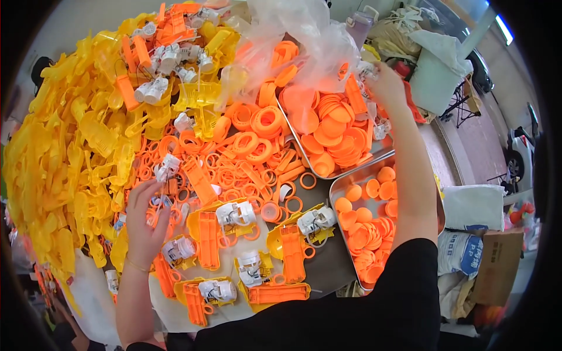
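Observation:
My left hand (146,219) is over the left side of the table, its thumb and fingers apart. Just past its fingertips is a white motor unit (168,167). My right hand (387,86) reaches far right, its fingers closed at another white motor unit (367,71) beside the orange parts; its grip is partly hidden. Nearest me lie several yellow shell halves, each with a white motor and an orange part, among them one at the centre (253,270) and one to its right (316,221).
Yellow plastic parts (76,134) are heaped high on the left. Orange rings (249,146) cover the middle. Two metal trays hold orange discs (342,137) and small orange cups (374,190). A clear plastic bag (310,35) lies at the back. A cardboard box (499,266) and sacks stand right.

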`<action>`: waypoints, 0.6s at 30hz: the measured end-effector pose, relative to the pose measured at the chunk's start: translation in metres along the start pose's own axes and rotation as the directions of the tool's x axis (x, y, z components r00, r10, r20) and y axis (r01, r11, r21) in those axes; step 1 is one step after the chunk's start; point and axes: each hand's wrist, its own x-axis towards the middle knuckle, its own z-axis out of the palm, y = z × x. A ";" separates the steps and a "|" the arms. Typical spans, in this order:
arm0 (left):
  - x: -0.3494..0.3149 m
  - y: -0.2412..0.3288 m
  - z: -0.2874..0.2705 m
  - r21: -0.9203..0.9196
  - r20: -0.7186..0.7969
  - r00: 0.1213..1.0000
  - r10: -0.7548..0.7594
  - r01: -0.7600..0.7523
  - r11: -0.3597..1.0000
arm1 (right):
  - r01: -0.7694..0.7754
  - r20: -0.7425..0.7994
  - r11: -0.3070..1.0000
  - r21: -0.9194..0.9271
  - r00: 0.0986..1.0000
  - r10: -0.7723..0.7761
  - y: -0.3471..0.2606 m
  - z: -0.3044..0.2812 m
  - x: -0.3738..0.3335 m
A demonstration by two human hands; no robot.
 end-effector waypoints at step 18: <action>-0.046 0.054 -0.022 -0.649 -0.233 0.945 -0.231 0.026 0.761 | -0.060 0.070 0.043 0.997 0.589 -0.805 -0.300 -0.096 -0.186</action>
